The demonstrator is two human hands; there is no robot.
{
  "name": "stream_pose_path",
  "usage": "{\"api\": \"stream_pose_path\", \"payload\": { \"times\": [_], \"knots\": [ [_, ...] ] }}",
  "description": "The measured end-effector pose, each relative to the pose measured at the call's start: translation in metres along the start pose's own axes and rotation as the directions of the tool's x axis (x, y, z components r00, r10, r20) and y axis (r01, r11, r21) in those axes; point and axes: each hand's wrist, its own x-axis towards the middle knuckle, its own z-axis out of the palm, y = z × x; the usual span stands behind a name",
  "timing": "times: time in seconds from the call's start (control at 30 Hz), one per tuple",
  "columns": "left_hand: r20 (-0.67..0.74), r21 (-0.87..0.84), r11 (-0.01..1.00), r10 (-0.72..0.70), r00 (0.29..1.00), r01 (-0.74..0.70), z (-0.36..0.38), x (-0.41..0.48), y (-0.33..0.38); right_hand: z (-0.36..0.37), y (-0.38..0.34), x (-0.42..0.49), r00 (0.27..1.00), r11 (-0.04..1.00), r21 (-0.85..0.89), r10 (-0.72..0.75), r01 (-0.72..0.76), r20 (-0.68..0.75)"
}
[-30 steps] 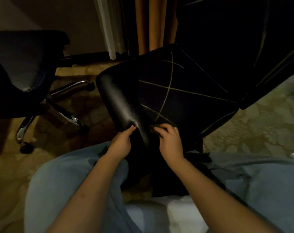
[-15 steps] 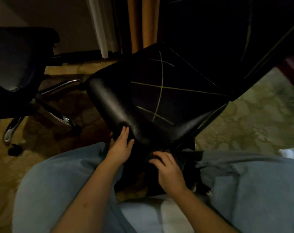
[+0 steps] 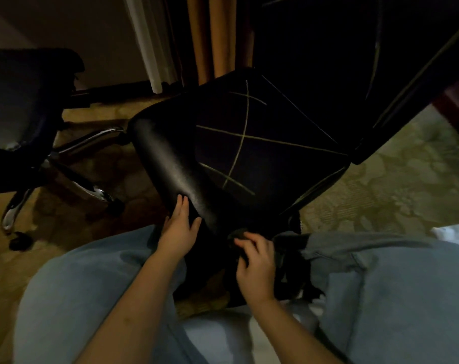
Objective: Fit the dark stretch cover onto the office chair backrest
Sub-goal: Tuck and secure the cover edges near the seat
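A black padded chair panel point(image 3: 170, 164) tilts toward me between my knees. The dark stretch cover point(image 3: 262, 143), marked with thin pale lines, lies over most of it; a shiny bare strip shows along its left side. A second covered panel point(image 3: 354, 61) rises at the upper right. My left hand point(image 3: 179, 227) rests flat on the bare strip near its lower corner, fingers straight. My right hand point(image 3: 254, 256) has curled fingers pinching a bunch of the cover's dark cloth point(image 3: 237, 233) below the panel's near edge. The cloth's lower part is lost in shadow.
A second office chair point(image 3: 21, 106) with a chrome star base point(image 3: 73, 153) and casters stands at the left. Curtains point(image 3: 210, 35) hang behind. Patterned carpet point(image 3: 393, 193) lies on the right. My legs in light jeans point(image 3: 380, 298) fill the foreground.
My right hand has dropped from the panel's front edge down to the bunched cloth below it. My left hand went from curled at the edge to flat on the bare strip.
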Motion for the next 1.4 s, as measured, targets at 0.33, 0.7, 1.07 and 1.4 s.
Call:
{"api": "stream_pose_path", "payload": {
  "times": [0.33, 0.7, 1.07, 1.4],
  "knots": [
    [-0.025, 0.005, 1.000, -0.001, 1.000, 0.001, -0.014, 0.013, -0.014, -0.003, 0.017, 0.037, 0.984, 0.986, 0.075, -0.157, 0.151, 0.081],
    [-0.036, 0.043, 0.999, 0.010, 0.999, -0.009, -0.008, 0.010, -0.014, -0.001, 0.011, 0.042, 0.966, 0.981, 0.096, 0.184, -0.169, -0.182],
    [-0.065, 0.095, 0.995, 0.019, 0.998, -0.013, 0.003, 0.000, -0.002, 0.037, -0.019, -0.001, 0.825, 0.858, -0.018, -0.487, 0.513, 0.287],
    [-0.207, 0.312, 0.922, 0.300, 0.931, -0.228, 0.032, -0.003, 0.042, -0.066, 0.091, 0.132, 0.923, 0.947, 0.059, 0.322, -0.317, -0.210]
  ]
}}
